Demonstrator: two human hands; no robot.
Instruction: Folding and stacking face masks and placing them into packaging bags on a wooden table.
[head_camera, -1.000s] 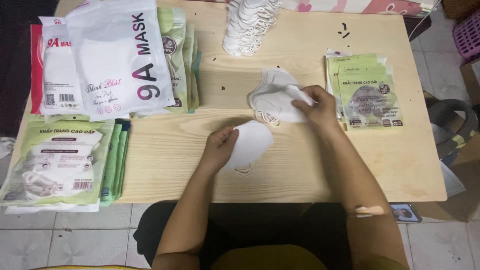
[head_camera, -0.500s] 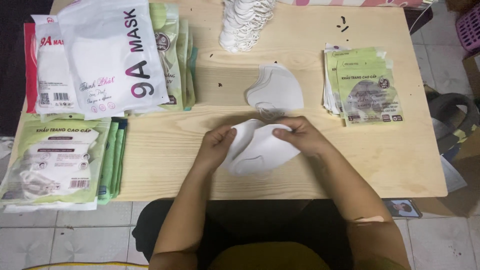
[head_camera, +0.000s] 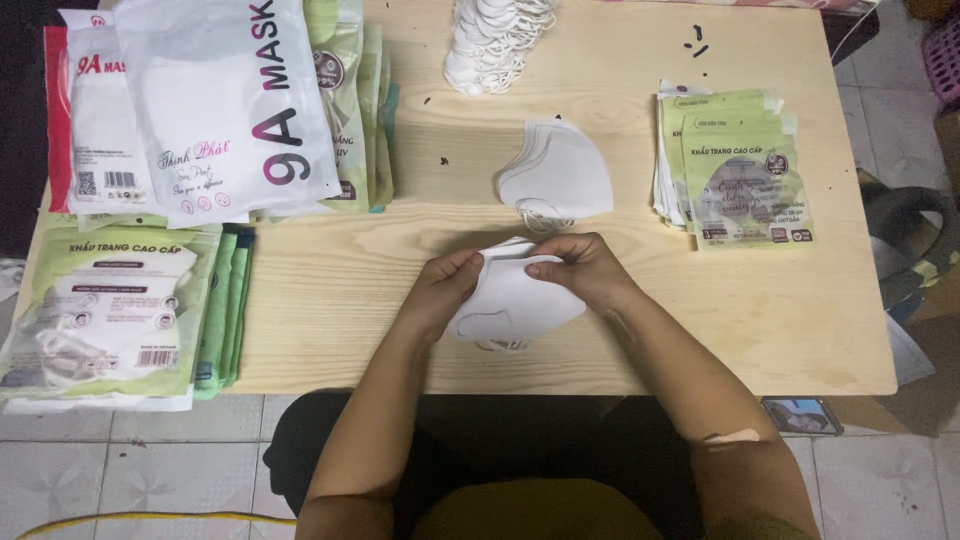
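Both hands grip one folded white mask (head_camera: 510, 300) at its top edge, my left hand (head_camera: 445, 285) pinching one end and my right hand (head_camera: 578, 268) the other, fingers closed on it, seemingly to square the layers just above the table (head_camera: 700, 330). More loose masks (head_camera: 555, 175) lie just beyond, green packets (head_camera: 740, 170) to the right, larger packs (head_camera: 220, 100) left. Pale wood rests over tiled floor (head_camera: 150, 470).

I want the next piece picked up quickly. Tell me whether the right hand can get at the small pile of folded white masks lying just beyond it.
Probably yes: bare wood lies between the right hand and the small pile of folded white masks, though both hands now grip another white mask.
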